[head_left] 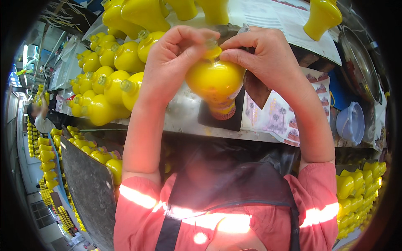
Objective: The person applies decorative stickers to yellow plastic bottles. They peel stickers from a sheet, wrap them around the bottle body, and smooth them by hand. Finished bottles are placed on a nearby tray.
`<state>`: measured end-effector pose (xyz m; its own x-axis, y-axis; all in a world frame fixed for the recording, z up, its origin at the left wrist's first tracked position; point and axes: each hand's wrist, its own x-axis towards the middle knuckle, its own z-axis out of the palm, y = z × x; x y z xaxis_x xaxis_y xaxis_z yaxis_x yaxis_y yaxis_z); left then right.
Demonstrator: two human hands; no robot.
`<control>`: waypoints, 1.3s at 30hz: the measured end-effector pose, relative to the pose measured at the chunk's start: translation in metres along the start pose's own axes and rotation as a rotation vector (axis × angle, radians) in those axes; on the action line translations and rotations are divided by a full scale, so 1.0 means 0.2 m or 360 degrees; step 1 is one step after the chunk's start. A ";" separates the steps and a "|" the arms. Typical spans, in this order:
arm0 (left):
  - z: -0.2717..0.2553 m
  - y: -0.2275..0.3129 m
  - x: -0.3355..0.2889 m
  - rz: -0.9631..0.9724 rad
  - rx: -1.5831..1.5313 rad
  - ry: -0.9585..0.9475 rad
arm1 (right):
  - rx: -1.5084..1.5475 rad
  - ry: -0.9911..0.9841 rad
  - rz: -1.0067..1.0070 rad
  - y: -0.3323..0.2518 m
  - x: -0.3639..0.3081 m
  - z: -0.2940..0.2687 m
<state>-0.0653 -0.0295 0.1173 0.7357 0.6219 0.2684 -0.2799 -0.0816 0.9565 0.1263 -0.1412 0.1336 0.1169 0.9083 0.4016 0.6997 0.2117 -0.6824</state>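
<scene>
A glossy yellow vase (pixel 215 80) with a round body and a narrow, patterned foot stands on a small black pad (pixel 205 115) in front of me. My left hand (pixel 178 56) is closed around the vase's neck, its fingertips slightly blurred. From the other side, my right hand (pixel 255 46) pinches the same neck between thumb and forefinger, and something silvery sits on one of its fingers. A brown, pointed flat piece (pixel 256 90) shows below the right hand; I cannot tell if that hand touches it. Printed decal sheets (pixel 274 115) with floral and brick-red motifs lie right of the pad.
Several yellow vases (pixel 115 85) lie on their sides at the left, necks toward me. More stand along the table's far edge. At the right are a pale blue tub (pixel 351 123) and a large round metal pan (pixel 361 62). Racks of yellow vases (pixel 358 192) flank me; another person (pixel 44 121) is far left.
</scene>
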 end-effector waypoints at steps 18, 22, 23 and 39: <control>-0.05 -0.03 0.01 -0.0101 0.0025 -0.0018 | 0.0159 -0.0096 0.0501 -0.05 0.04 0.05; -0.04 -0.01 0.01 -0.0161 0.0163 0.0021 | 0.0414 -0.0140 0.0591 0.01 0.04 0.03; -0.03 -0.01 0.01 -0.0173 0.0195 0.0030 | 0.0389 -0.0131 0.0570 0.02 0.04 0.03; 0.04 -0.03 0.00 -0.0082 0.0325 0.0100 | 0.0225 -0.0050 0.0481 0.05 0.04 0.04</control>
<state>-0.0589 -0.0353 0.1132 0.7040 0.6761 0.2172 -0.1078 -0.2005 0.9737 0.1287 -0.1294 0.1253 0.2810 0.9478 0.1509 0.5320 -0.0229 -0.8464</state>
